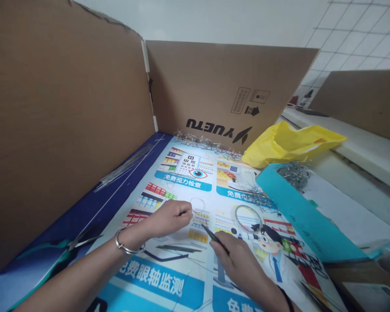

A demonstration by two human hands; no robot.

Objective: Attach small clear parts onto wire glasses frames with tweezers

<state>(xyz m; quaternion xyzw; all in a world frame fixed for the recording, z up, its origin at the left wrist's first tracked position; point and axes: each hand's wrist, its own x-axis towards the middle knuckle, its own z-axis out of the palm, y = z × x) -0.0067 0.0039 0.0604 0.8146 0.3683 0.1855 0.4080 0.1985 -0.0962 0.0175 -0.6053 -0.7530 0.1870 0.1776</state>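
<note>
My left hand (173, 218), with a silver bangle at its wrist, is closed in a pinch over the printed sheet (190, 208). A thin wire loop (199, 200) rises from its fingertips. Close by on the right, my right hand (235, 255) is wrapped round dark tweezers (211, 234), their tip pointing up and left toward the left hand. Tip and wire are apart. Beneath the hands, several thin dark rods (180, 248) lie on the sheet. A coil of wire (248, 217) rests beyond my right hand.
Teal-handled pliers (72, 245) lie by my left forearm. Straight wires (125, 168) run along the left cardboard wall (61, 121). Twisted wire pieces (208, 142) line the back wall. At right are a yellow bag (289, 145) and a blue box (295, 212) holding a wire heap.
</note>
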